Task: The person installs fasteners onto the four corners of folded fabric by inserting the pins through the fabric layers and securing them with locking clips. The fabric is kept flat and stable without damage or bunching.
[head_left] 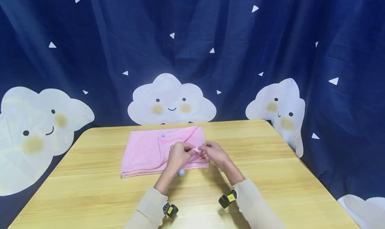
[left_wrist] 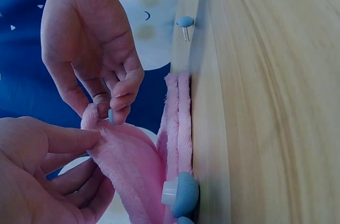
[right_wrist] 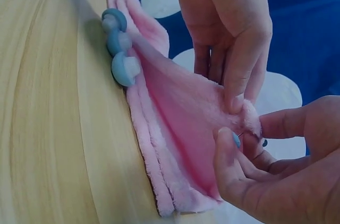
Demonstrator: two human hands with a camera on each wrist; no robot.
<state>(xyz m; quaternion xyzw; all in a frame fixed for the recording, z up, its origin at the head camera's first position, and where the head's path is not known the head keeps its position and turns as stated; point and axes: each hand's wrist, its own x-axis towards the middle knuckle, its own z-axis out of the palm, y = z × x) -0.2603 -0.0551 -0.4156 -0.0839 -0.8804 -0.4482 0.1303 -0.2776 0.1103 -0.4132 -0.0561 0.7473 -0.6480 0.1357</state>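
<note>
A folded pink plush cloth [head_left: 144, 152] lies on the table, one corner lifted between the hands. My left hand [head_left: 178, 155] pinches the raised cloth edge between thumb and fingers. Opposite it, my right hand [head_left: 215, 152] holds a small pin with a blue head [right_wrist: 236, 139] at the same corner. Its thin shaft runs to the plush edge, where the tip is hidden. Along the cloth's near edge sit several blue mushroom-shaped caps [right_wrist: 125, 69] with whitish stems. Another blue piece [head_left: 163, 135] rests on top of the cloth.
On the wooden table [head_left: 90, 195], a loose blue-headed pin [left_wrist: 185, 22] with thin prongs lies to the right of the cloth. Behind the table hangs a dark blue curtain [head_left: 192, 62] with white clouds. Each wrist wears a black strap device [head_left: 170, 210].
</note>
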